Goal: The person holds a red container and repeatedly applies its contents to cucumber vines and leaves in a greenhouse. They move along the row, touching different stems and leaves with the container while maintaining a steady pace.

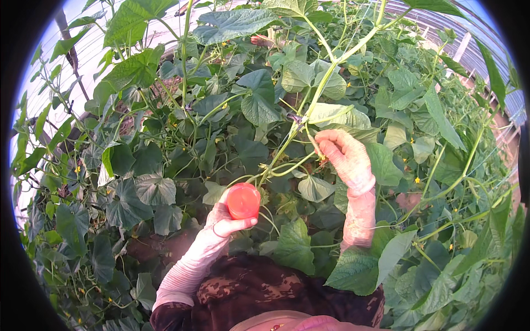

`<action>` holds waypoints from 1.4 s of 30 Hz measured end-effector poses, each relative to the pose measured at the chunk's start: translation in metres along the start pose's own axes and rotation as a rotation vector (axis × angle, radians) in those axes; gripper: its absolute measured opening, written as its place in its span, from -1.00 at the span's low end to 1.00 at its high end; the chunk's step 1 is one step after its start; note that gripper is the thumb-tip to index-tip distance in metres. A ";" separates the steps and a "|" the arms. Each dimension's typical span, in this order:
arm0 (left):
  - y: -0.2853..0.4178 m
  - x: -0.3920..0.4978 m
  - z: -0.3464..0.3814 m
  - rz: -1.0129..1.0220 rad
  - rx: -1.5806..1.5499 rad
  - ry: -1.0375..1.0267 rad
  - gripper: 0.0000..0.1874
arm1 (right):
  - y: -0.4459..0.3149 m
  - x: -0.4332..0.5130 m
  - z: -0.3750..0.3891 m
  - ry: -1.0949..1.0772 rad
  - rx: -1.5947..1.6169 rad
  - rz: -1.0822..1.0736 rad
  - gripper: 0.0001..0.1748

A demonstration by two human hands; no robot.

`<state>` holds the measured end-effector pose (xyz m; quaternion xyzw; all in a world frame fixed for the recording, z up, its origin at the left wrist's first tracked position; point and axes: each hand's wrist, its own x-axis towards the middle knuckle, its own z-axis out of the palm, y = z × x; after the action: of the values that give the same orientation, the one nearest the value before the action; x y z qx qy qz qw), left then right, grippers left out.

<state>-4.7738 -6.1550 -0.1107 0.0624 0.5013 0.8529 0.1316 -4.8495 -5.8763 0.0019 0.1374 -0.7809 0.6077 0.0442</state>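
My left hand [225, 217] is wrapped around a red plastic cup [243, 201], held upright below the vine; I cannot tell what is inside it. My right hand [344, 156], in a pale glove or sleeve, has thumb and fingertips pinched at a small young cucumber [311, 140] with a withered flower at its tip. The fruit hangs from a node of a thick cucumber vine [321, 89], which slants up to the right beside a thin string. A broad pale leaf [341, 116] lies just above my right fingers.
Dense cucumber leaves [258, 97] and vines surround both hands. A large leaf [354, 269] overlaps my right forearm's lower end. Farther back, what looks like another person's hand [263, 40] shows among leaves. Greenhouse plastic sheeting [165, 31] curves behind, with a dark post [71, 51] at left.
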 end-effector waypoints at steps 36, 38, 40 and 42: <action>-0.030 -0.112 -0.075 0.260 0.116 0.530 -0.11 | -0.033 0.114 -0.069 0.416 -0.716 -0.505 -0.42; -0.029 -0.114 -0.072 0.275 0.139 0.547 -0.10 | -0.028 0.078 -0.057 0.512 -0.245 -0.753 -0.61; -0.027 -0.117 -0.070 0.289 0.153 0.563 -0.10 | -0.008 0.019 -0.046 0.459 0.190 -0.678 -0.68; -0.025 -0.120 -0.069 0.296 0.141 0.575 -0.09 | 0.037 -0.035 -0.021 -0.389 0.733 -0.551 -0.67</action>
<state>-4.6712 -6.2356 -0.1637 -0.0999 0.5612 0.8087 -0.1451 -4.8281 -5.8426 -0.0353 0.4560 -0.4442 0.7711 0.0056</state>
